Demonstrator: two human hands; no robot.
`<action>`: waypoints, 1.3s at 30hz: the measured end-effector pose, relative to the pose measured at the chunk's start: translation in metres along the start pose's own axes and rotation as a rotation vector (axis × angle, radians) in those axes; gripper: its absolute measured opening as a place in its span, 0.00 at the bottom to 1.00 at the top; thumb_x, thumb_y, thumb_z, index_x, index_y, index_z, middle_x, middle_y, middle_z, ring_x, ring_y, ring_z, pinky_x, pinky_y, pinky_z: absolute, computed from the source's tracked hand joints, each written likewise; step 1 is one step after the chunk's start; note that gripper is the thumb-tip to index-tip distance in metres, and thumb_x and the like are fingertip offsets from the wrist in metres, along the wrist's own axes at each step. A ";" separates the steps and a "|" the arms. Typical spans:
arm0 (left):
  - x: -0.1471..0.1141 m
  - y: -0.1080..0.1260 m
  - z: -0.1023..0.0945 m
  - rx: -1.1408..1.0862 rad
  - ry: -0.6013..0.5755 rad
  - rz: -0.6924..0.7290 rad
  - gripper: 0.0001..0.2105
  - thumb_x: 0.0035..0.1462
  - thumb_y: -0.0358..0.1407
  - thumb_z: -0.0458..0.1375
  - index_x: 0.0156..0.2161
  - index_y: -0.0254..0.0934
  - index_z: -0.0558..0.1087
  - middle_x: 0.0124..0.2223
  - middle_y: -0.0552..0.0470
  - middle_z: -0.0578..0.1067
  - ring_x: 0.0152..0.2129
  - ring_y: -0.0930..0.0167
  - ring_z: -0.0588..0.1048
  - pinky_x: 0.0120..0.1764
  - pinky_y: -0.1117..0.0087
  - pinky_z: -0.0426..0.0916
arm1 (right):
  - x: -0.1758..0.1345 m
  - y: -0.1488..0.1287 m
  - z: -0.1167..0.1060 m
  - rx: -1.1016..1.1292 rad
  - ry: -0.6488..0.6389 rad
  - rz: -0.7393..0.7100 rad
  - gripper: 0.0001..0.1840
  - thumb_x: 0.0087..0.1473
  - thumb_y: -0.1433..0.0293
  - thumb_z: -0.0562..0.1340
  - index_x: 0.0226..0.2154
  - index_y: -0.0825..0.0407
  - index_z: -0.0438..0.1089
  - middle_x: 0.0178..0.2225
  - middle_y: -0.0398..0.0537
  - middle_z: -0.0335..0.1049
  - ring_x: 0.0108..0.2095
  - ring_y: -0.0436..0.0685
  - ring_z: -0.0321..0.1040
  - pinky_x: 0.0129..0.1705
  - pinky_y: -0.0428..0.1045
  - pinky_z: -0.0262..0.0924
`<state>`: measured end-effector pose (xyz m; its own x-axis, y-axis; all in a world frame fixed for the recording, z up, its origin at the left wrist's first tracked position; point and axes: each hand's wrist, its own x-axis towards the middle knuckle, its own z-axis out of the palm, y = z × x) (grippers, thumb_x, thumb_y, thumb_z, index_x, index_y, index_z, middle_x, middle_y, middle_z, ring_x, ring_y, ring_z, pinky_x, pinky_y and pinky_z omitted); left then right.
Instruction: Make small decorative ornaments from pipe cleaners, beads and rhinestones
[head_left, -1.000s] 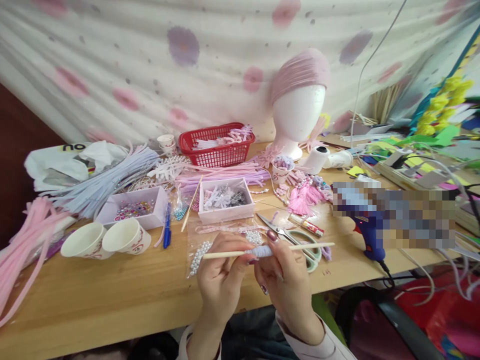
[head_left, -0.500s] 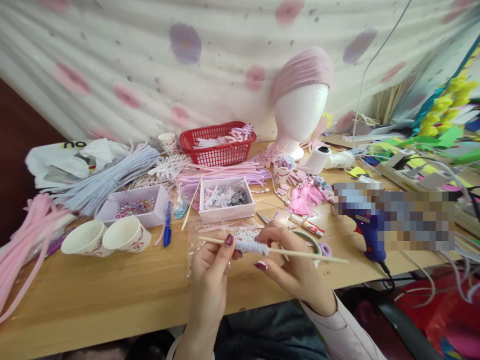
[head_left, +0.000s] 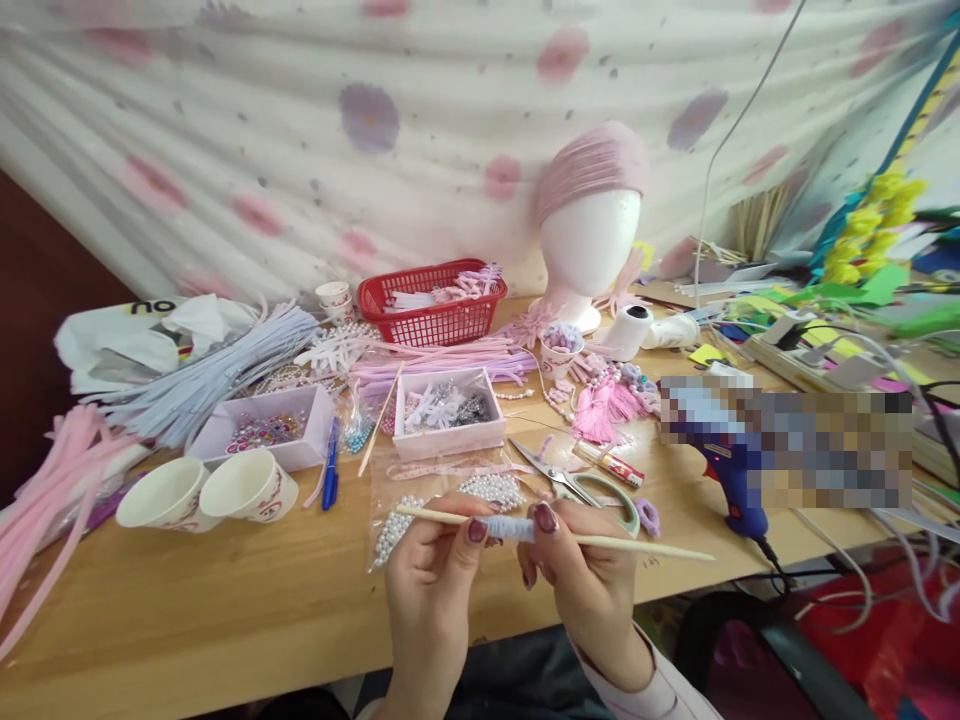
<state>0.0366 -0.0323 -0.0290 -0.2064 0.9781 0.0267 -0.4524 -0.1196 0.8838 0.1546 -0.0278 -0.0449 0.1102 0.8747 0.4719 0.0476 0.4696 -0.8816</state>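
Note:
A pale blue pipe cleaner [head_left: 511, 528] is wound in a tight coil around a thin wooden stick [head_left: 645, 548], held level above the table's front edge. My left hand [head_left: 429, 585] is closed on the stick at the coil's left end, thumb on top. At the coil's right end, my right hand [head_left: 596, 585] pinches the pipe cleaner against the stick, its thumb pressed down. Beyond the hands lie white pearl beads [head_left: 491, 488] in a clear bag and open-bladed scissors [head_left: 574, 485] with pale green handles.
Two paper cups [head_left: 247, 485] and a blue pen [head_left: 330, 465] stand or lie at the left. Behind are a white box of trinkets [head_left: 450, 440], a red basket [head_left: 435, 325] and a foam head [head_left: 589, 240]. A blue glue gun [head_left: 742, 470] with a cord is at the right.
My right hand has closed from loosely spread fingers to a pinch on the coil's right end. The scissors behind it now show more fully. The camera view has shifted slightly.

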 end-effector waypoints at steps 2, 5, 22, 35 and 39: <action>0.000 -0.003 -0.001 0.047 0.002 0.112 0.08 0.51 0.41 0.69 0.31 0.38 0.81 0.32 0.49 0.80 0.31 0.70 0.77 0.35 0.75 0.72 | -0.002 0.000 0.007 0.203 0.024 0.220 0.29 0.64 0.59 0.58 0.14 0.50 0.58 0.11 0.37 0.52 0.12 0.47 0.52 0.14 0.44 0.50; 0.001 -0.002 -0.001 0.119 0.016 0.227 0.07 0.52 0.40 0.69 0.30 0.39 0.80 0.33 0.49 0.79 0.36 0.66 0.78 0.40 0.71 0.73 | 0.000 0.001 0.015 0.464 0.024 0.447 0.29 0.59 0.52 0.61 0.15 0.49 0.54 0.10 0.32 0.46 0.09 0.44 0.42 0.09 0.42 0.47; 0.015 -0.002 -0.012 -0.119 0.157 -0.113 0.15 0.40 0.44 0.74 0.24 0.34 0.77 0.23 0.55 0.76 0.22 0.75 0.73 0.30 0.77 0.70 | -0.010 0.002 -0.013 -0.127 0.032 -0.014 0.08 0.56 0.70 0.67 0.40 0.49 0.71 0.26 0.41 0.67 0.25 0.51 0.64 0.28 0.46 0.62; 0.007 0.001 -0.007 0.042 -0.007 0.082 0.11 0.48 0.43 0.71 0.29 0.37 0.80 0.32 0.48 0.78 0.33 0.65 0.77 0.38 0.69 0.72 | -0.002 0.003 0.007 0.363 0.168 0.051 0.04 0.56 0.69 0.68 0.36 0.47 0.80 0.28 0.45 0.70 0.18 0.47 0.65 0.14 0.42 0.62; 0.011 0.000 -0.010 0.128 -0.094 0.201 0.08 0.53 0.41 0.67 0.30 0.38 0.80 0.31 0.48 0.77 0.33 0.64 0.77 0.36 0.68 0.73 | -0.002 0.003 0.015 0.464 0.175 0.175 0.06 0.56 0.64 0.68 0.34 0.49 0.79 0.25 0.43 0.69 0.16 0.46 0.62 0.12 0.41 0.59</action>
<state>0.0259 -0.0232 -0.0330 -0.1963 0.9492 0.2458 -0.2960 -0.2964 0.9080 0.1398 -0.0259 -0.0482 0.2427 0.9305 0.2742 -0.4267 0.3562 -0.8313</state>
